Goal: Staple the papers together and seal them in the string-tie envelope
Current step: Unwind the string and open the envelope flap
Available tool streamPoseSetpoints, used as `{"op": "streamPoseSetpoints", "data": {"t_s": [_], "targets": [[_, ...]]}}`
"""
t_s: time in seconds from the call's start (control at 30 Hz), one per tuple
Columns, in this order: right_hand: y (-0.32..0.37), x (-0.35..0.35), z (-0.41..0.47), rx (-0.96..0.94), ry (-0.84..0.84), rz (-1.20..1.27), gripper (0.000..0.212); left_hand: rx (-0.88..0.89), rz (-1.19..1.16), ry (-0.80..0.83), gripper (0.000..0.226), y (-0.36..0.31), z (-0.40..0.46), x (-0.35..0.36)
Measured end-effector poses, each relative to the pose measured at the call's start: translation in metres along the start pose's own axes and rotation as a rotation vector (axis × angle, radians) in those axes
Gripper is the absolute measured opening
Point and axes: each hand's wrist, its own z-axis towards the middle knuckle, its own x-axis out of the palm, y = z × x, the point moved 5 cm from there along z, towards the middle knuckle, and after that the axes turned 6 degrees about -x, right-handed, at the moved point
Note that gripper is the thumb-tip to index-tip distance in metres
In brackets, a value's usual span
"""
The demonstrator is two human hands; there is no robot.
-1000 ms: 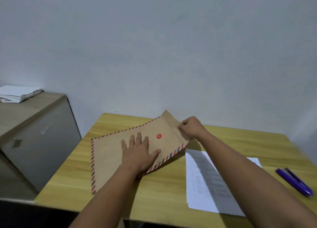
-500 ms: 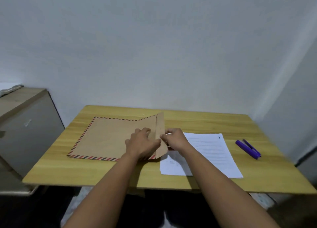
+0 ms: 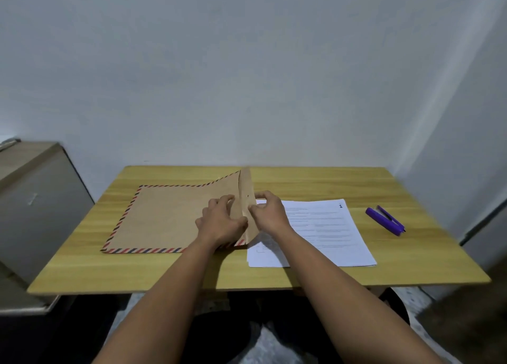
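Since half a second ago our hands have barely shifted; the envelope's flap stands a little more upright between them, and our view has settled squarely on the table. Our left hand (image 3: 222, 221) rests on the envelope (image 3: 170, 218) near its open end, fingers curled, thumb and fingertips pinching the paper edge beside the flap. Our right hand (image 3: 270, 214) pinches the flap (image 3: 246, 193) from the other side, fingers curled. The envelope lies flat on the left half of the table (image 3: 274, 276), its striped border showing. Just right of it, partly under our right wrist, lies the stack of papers (image 3: 329, 232). Further right, apart from the papers, sits the purple stapler (image 3: 384, 221). A grey cabinet (image 3: 35, 204) stands left of the table.
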Motion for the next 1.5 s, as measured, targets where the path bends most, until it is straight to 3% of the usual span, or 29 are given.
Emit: {"op": "streamPoseSetpoints", "data": {"t_s": [0.23, 0.5, 0.77, 1.03, 1.27, 1.5], "targets": [[0.005, 0.012, -0.004, -0.180, 0.011, -0.054, 0.054, 0.026, -0.035, -0.015, 0.076, 0.003, 0.000, -0.002], [0.003, 0.014, -0.006, -0.174, 0.084, 0.079, 0.053, 0.086, -0.169, -0.061, 0.075, 0.001, -0.003, -0.004], [0.003, 0.017, -0.005, -0.263, 0.062, -0.013, 0.055, 0.144, -0.190, -0.055, 0.074, -0.006, 0.002, -0.003], [0.004, 0.020, -0.008, -0.230, -0.056, -0.147, 0.050, 0.096, -0.101, 0.039, 0.096, -0.002, 0.013, 0.009], [0.000, 0.018, -0.008, -0.144, -0.120, -0.216, 0.050, 0.241, -0.159, -0.159, 0.075, 0.005, 0.006, -0.005], [-0.015, 0.026, 0.002, -0.074, -0.074, -0.234, 0.054, 0.338, -0.188, -0.187, 0.070, 0.030, 0.011, -0.001]]}}
